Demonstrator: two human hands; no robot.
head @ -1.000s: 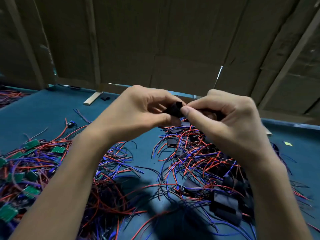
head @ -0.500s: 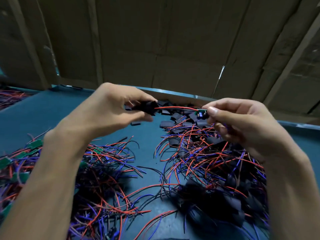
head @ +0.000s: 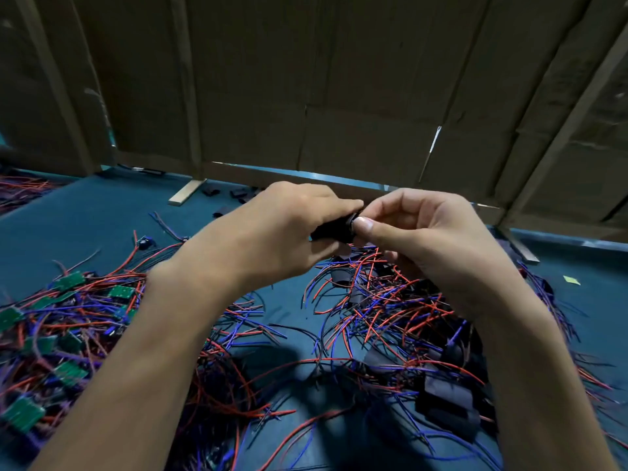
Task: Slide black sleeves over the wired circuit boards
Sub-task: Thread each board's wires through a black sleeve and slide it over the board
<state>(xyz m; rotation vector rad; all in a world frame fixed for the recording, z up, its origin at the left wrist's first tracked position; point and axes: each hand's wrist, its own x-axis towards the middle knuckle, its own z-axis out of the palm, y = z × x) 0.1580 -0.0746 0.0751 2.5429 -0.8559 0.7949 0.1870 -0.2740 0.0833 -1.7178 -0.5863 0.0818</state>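
While both hands meet above the teal felt-covered bench top, the brown cardboard partition closes the far side beyond the fingertips. Below the left hand: loose heap of green rectangular circuit boards with red and blue wires, unsleeved. Below the right hand: tangle of red and blue leads with finished black-sleeved boards. Between the two sets of fingertips: short black soft tube sleeve. Left fingers curl round its body; right thumb and forefinger pinch at its open end. Board inside not visible; cannot tell how far in it sits.

Judgement: sleeve is light, pliable, collapses if squeezed flat, so hold by the edges to keep the mouth open. Solder joints are probably fragile; push on the board edge, not the wires. Trailing leads under the fingers could snag.
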